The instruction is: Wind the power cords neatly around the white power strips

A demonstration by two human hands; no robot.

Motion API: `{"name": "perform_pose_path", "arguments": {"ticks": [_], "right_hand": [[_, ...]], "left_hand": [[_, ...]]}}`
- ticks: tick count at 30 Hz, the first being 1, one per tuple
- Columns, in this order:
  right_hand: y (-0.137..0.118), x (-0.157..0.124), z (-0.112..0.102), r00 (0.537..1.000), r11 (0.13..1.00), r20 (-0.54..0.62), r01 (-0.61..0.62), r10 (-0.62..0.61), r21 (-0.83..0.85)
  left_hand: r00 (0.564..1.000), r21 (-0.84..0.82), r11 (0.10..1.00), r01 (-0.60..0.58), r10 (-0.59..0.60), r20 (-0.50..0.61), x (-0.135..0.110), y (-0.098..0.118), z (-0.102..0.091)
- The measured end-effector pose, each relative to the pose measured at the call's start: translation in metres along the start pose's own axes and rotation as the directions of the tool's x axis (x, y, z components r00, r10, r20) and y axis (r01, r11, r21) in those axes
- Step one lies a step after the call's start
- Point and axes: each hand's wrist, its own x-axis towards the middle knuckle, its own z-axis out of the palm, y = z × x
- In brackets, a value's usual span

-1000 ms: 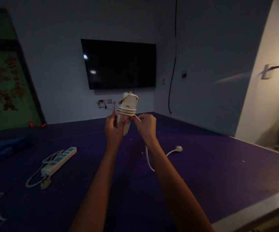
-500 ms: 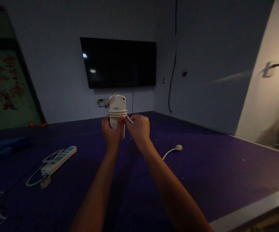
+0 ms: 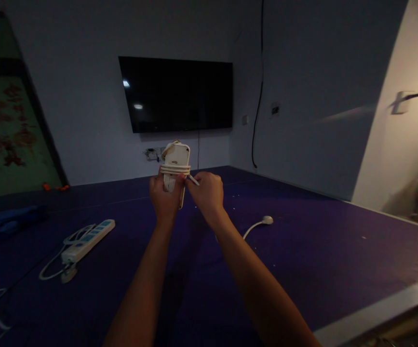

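My left hand [image 3: 164,195] is closed around the lower part of a white power strip [image 3: 177,153], held up in front of me with its back side facing me. A white cord [image 3: 175,169] is wound around its middle in several turns. My right hand [image 3: 208,190] pinches the free run of that cord just right of the strip. On the purple surface, a white plug [image 3: 267,220] lies at the end of a cord that disappears behind my right forearm.
A second power strip [image 3: 89,240] with blue sockets and a coiled cord lies at left. Blue cloth [image 3: 11,219] is at the far left, orange items [image 3: 55,187] near the wall. A television [image 3: 180,94] hangs behind the purple surface [image 3: 303,260]. A black cable [image 3: 258,115] hangs at right.
The power strip has tilted slightly, its top leaning right and its lower end shifting left with my left hand. My right hand keeps its pinch on the cord.
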Motion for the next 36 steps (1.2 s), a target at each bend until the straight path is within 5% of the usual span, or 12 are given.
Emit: {"name": "perform_pose_path", "arguments": {"ticks": [4,8,19,26,36], "right_hand": [[0.005,0.004,-0.003,0.999,0.999,-0.031,-0.032,0.032,-0.001],[0.008,0.006,-0.005,0.998,0.999,-0.048,-0.04,0.041,0.008],[0.001,0.003,-0.003,1.0,1.0,0.023,-0.007,0.006,0.028],[-0.016,-0.01,-0.002,0.994,0.993,0.099,0.051,-0.04,-0.106],[-0.015,-0.01,0.0,0.994,0.992,0.106,0.037,-0.024,-0.12]], "left_hand": [[0.984,-0.187,0.98,0.067,-0.034,0.176,0.008,0.002,-0.001],[0.948,-0.436,0.869,0.234,-0.105,0.3,0.012,0.005,-0.001],[0.951,-0.424,0.851,0.31,-0.275,0.143,0.011,0.013,-0.007],[0.891,-0.423,0.802,0.421,-0.453,0.028,0.009,0.013,0.002],[0.881,-0.448,0.775,0.446,-0.468,0.068,0.009,0.01,0.005]]}}
